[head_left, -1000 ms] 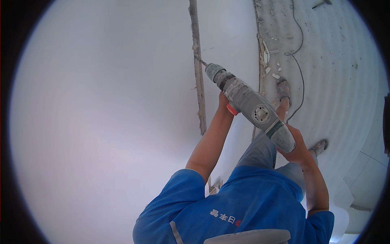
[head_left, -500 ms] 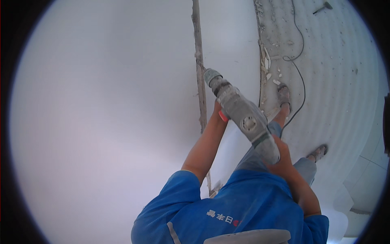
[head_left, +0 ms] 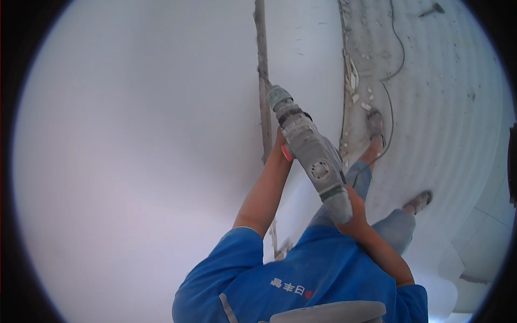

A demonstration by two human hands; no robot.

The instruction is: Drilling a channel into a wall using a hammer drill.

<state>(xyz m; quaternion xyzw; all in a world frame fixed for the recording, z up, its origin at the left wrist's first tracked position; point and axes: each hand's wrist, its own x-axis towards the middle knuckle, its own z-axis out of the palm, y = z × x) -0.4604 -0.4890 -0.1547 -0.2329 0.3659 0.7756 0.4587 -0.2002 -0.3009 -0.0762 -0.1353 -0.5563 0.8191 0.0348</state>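
Observation:
I hold a dusty grey rotary hammer slantwise in front of the white wall. Its front end points up and left, and the short visible bit meets a rough, narrow groove cut in the wall. My left hand is closed under the front of the tool, by a red part; most of its fingers are hidden behind the body. At the back end, my right hand is wrapped round the rear handle, its fingers partly covered by the housing.
Broken chips lie along the foot of the wall. A dark power cord loops over the dusty floor near my feet. A hammer lies farther off, at the upper right.
The rotary hammer has shifted slightly left and up along the groove, both hands moving with it. The cord on the floor has moved and its small loop has opened out.

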